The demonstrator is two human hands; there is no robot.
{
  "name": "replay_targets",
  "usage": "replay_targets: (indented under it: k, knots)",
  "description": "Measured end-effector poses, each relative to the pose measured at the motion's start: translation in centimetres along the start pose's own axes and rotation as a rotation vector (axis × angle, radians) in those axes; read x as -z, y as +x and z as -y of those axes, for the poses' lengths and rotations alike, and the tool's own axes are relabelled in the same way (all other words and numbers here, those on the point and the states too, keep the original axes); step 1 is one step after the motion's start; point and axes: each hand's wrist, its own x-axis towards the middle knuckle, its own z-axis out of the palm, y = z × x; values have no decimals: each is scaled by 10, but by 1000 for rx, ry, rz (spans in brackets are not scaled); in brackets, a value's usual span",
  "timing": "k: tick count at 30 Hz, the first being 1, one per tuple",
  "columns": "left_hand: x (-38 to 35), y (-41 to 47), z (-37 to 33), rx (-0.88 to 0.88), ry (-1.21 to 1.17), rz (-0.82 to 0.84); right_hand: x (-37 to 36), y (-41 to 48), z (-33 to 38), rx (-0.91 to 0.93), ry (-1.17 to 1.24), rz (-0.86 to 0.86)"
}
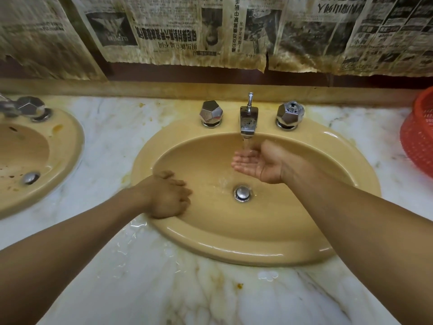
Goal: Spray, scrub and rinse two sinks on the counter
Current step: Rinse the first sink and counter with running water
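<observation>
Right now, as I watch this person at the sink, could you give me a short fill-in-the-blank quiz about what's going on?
1. The right hand is cupped palm ____ under the running faucet.
2. The left hand touches the sink's inner wall on its ____ side.
3. The basket on the counter is coloured ____.

Missing words: up; left; red.
</observation>
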Motion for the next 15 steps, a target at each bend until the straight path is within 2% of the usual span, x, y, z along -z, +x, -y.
replay_targets:
  k: [3, 6, 10, 12, 14, 15]
  knots:
    - [-8, -16, -8, 56, -158, -107, -19, -14, -21, -42, -29, 107]
    - [-18, -31, -24, 154, -207, -335, -46, -39, -60, -39, -302, 197]
    - [-44, -53, -54, 155, -327, -731, -47, -85, -119, 321, -734, 49]
    - [-64, -66, -72, 120, -374, -902, -32, -106, -134, 443, -887, 41]
    - [-82, -75, -85, 67, -371, -939, -18, -107, -136, 494, -840, -15]
    - [-86, -79, -88, 55, -373, -932, -12, -101, -132, 493, -704, -81]
